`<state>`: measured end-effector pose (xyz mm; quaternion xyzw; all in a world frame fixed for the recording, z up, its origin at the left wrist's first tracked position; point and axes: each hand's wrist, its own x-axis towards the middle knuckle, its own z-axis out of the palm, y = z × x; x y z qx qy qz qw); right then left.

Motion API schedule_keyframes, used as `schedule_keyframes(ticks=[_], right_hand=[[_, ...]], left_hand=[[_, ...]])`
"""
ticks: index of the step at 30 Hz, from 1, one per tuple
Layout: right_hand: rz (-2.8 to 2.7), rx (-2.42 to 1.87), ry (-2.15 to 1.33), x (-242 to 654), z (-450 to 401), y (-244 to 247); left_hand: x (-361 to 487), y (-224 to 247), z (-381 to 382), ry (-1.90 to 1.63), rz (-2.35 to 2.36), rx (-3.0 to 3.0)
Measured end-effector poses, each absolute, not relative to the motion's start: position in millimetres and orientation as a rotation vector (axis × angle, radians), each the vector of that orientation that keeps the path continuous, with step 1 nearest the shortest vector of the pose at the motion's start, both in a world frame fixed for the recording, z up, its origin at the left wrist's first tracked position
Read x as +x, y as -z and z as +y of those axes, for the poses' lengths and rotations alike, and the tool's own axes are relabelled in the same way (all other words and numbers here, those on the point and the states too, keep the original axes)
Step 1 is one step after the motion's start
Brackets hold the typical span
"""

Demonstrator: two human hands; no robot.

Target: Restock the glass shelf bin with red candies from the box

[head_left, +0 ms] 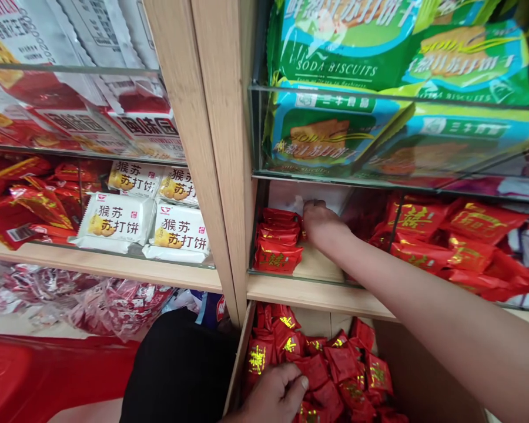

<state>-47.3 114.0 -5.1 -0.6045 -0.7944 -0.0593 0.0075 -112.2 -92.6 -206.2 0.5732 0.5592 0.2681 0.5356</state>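
Observation:
My right hand point(324, 224) reaches into a shelf compartment, beside a row of small red packets point(278, 249) standing at its left end. Its fingers are bent and mostly hidden behind the hand, so what they hold cannot be made out. Below, my left hand point(275, 392) is over an open cardboard box point(432, 364) of loose red packets with gold print point(341, 361). Its thumb and fingers are curled together next to a red packet; whether they grip it is unclear.
Glass fronts edge the shelves, with green soda biscuit packs point(326, 129) above. A wooden upright point(216, 117) divides the shelving. White biscuit packs point(117, 217) lie left; a red stool point(48, 370) and my dark-clothed knee point(180, 364) are lower left.

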Motion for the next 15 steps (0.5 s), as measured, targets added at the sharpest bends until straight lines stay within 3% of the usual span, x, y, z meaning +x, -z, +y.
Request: schedule_keyframes(ticks=[6,15], right_hand=[[-2.553,-1.74,0.298,-34,79,-19],[-2.744,-1.675,0.025,-24,70,-12]], left_hand=[[-113,202,-94,-0.556,1.365,1.384],[-112,206,-95,-0.355,1.429,1.598]])
